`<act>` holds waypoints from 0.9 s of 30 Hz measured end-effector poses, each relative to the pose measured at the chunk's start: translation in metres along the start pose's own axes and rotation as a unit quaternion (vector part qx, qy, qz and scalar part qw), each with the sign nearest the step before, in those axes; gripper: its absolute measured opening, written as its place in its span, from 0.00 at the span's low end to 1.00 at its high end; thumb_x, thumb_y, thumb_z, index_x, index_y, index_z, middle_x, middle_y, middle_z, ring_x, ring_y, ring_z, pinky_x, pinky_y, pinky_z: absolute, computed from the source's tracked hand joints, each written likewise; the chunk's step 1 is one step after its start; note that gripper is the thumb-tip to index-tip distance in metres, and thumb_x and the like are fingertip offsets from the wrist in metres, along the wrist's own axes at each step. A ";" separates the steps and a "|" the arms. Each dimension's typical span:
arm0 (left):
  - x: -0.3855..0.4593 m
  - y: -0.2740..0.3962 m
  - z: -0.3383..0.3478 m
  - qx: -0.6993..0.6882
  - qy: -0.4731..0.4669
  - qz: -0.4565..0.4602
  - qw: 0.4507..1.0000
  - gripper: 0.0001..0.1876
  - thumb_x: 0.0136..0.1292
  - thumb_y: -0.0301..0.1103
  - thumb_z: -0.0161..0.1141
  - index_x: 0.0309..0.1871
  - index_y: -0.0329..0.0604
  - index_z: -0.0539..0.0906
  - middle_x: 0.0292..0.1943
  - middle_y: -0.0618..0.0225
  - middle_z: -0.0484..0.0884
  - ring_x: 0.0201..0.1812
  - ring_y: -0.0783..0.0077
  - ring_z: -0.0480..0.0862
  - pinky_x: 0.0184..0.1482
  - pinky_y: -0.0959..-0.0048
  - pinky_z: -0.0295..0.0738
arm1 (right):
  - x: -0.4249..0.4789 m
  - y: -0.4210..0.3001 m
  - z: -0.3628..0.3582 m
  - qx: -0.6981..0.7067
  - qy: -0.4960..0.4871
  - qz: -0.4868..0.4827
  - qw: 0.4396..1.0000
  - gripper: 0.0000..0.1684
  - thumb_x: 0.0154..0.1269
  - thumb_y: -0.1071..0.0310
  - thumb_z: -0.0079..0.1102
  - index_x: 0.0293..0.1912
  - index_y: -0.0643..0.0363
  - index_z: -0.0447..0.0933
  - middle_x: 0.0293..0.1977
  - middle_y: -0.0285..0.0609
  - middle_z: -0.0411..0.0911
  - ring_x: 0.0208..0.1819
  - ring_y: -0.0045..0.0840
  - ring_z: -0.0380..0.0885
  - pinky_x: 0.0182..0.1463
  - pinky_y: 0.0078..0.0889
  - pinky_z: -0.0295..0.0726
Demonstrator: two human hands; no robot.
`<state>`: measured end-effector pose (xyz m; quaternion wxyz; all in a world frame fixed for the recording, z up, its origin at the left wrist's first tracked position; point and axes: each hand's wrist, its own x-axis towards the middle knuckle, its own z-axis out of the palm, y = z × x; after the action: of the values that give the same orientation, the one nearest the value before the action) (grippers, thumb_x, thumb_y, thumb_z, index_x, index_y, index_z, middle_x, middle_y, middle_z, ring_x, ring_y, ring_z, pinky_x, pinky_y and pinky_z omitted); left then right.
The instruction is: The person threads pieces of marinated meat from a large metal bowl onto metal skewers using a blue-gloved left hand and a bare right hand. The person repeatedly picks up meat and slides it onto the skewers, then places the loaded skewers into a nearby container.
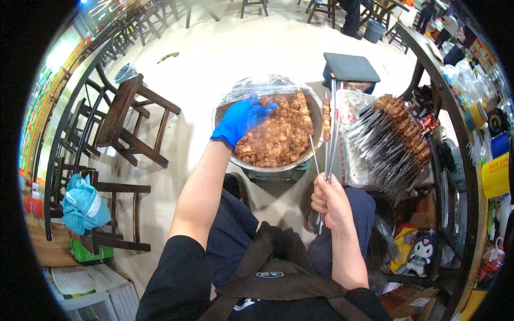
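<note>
My left hand (247, 116), in a blue glove, is over a round metal basin (267, 168) of cut, seasoned meat (269, 146). Its fingers look apart with nothing between them, though they are slightly blurred. My bare right hand (331, 200) grips several metal skewers (332, 140) near their lower ends. One of them carries threaded meat (303, 110) over the basin's right side. Another, partly loaded skewer (326, 120) stands just outside the rim. Clear plastic film (261, 86) covers the basin's far part.
Many loaded skewers (401, 140) are piled on a white box (355, 168) at my right. Behind it stands a dark padded stool (351, 67). Wooden stools (124, 112) and a teal bag (85, 204) are at left. A cluttered table (453, 104) borders the right. A person's legs (351, 18) show far off.
</note>
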<state>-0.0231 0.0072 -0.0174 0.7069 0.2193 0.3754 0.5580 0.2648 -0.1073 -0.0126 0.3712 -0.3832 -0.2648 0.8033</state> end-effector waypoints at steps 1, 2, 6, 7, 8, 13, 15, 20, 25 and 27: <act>-0.004 0.002 0.006 0.008 0.016 0.012 1.000 0.16 0.74 0.41 0.42 0.55 0.42 0.73 0.58 0.53 0.76 0.49 0.66 0.79 0.50 0.69 0.75 | 0.000 0.000 0.000 0.000 0.003 0.004 1.000 0.07 0.73 0.63 0.47 0.36 0.53 0.65 0.16 0.24 0.54 0.12 0.08 0.48 0.14 0.15 0.45; -0.006 0.003 0.010 0.016 0.031 0.023 0.999 0.16 0.74 0.40 0.42 0.55 0.42 0.73 0.58 0.53 0.77 0.49 0.66 0.79 0.50 0.69 0.75 | 0.001 -0.001 0.001 0.001 0.008 0.007 1.000 0.07 0.73 0.64 0.47 0.36 0.53 0.65 0.16 0.24 0.54 0.12 0.08 0.47 0.14 0.15 0.45; -0.001 0.003 -0.006 0.179 0.006 0.095 0.979 0.13 0.71 0.35 0.47 0.55 0.44 0.72 0.54 0.59 0.80 0.49 0.73 0.79 0.47 0.73 0.74 | 0.001 -0.001 -0.001 -0.003 -0.007 0.002 1.000 0.07 0.73 0.64 0.47 0.36 0.53 0.65 0.16 0.25 0.54 0.12 0.08 0.47 0.14 0.15 0.45; -0.002 0.003 -0.003 0.229 0.004 0.114 0.967 0.13 0.70 0.34 0.48 0.55 0.44 0.72 0.53 0.60 0.80 0.49 0.74 0.78 0.47 0.74 0.74 | 0.001 -0.002 -0.003 -0.005 -0.005 -0.002 1.000 0.07 0.73 0.64 0.47 0.36 0.53 0.65 0.16 0.25 0.55 0.12 0.08 0.47 0.14 0.15 0.45; -0.003 0.004 0.001 0.238 0.019 0.110 0.965 0.13 0.70 0.33 0.49 0.55 0.44 0.72 0.53 0.61 0.80 0.49 0.75 0.78 0.47 0.75 0.73 | 0.001 -0.002 -0.004 -0.008 -0.002 -0.005 1.000 0.07 0.73 0.64 0.47 0.36 0.53 0.65 0.16 0.25 0.55 0.12 0.08 0.47 0.14 0.15 0.45; 0.007 0.005 -0.010 0.233 0.022 0.106 0.966 0.14 0.68 0.29 0.49 0.56 0.43 0.72 0.51 0.64 0.81 0.51 0.75 0.78 0.49 0.75 0.72 | 0.000 -0.005 -0.005 -0.010 -0.007 -0.002 1.000 0.07 0.73 0.64 0.46 0.37 0.54 0.65 0.16 0.26 0.55 0.12 0.08 0.47 0.14 0.15 0.45; 0.010 0.002 -0.013 0.235 0.036 0.086 0.968 0.14 0.68 0.31 0.49 0.55 0.43 0.73 0.52 0.64 0.80 0.55 0.73 0.78 0.51 0.74 0.72 | -0.001 -0.005 -0.006 -0.013 0.003 0.001 1.000 0.07 0.73 0.64 0.46 0.37 0.54 0.65 0.16 0.26 0.55 0.12 0.08 0.47 0.14 0.15 0.45; 0.013 -0.001 -0.017 0.518 0.008 0.094 0.850 0.17 0.70 0.43 0.47 0.47 0.41 0.81 0.52 0.62 0.80 0.53 0.68 0.79 0.55 0.70 0.70 | 0.000 -0.006 -0.011 -0.001 0.019 -0.013 1.000 0.07 0.73 0.65 0.46 0.36 0.54 0.65 0.16 0.25 0.54 0.12 0.08 0.47 0.13 0.15 0.45; 0.043 -0.014 -0.032 0.729 0.021 0.074 0.680 0.18 0.64 0.43 0.57 0.47 0.38 0.83 0.43 0.57 0.84 0.46 0.59 0.82 0.52 0.66 0.73 | -0.001 -0.007 -0.014 0.014 0.022 -0.027 0.999 0.07 0.72 0.65 0.47 0.36 0.54 0.65 0.16 0.25 0.54 0.12 0.08 0.47 0.13 0.15 0.45; 0.054 -0.030 -0.026 0.675 0.082 0.123 0.723 0.14 0.60 0.37 0.60 0.45 0.37 0.83 0.42 0.57 0.85 0.45 0.58 0.83 0.49 0.65 0.75 | -0.002 -0.009 -0.015 0.018 0.031 -0.027 0.999 0.07 0.73 0.64 0.47 0.36 0.54 0.66 0.16 0.25 0.55 0.12 0.08 0.47 0.13 0.15 0.45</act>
<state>-0.0193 0.0474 -0.0706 0.2635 0.6362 0.6789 0.2546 0.2814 -0.1013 -0.0143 0.4079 -0.3934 -0.2487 0.7855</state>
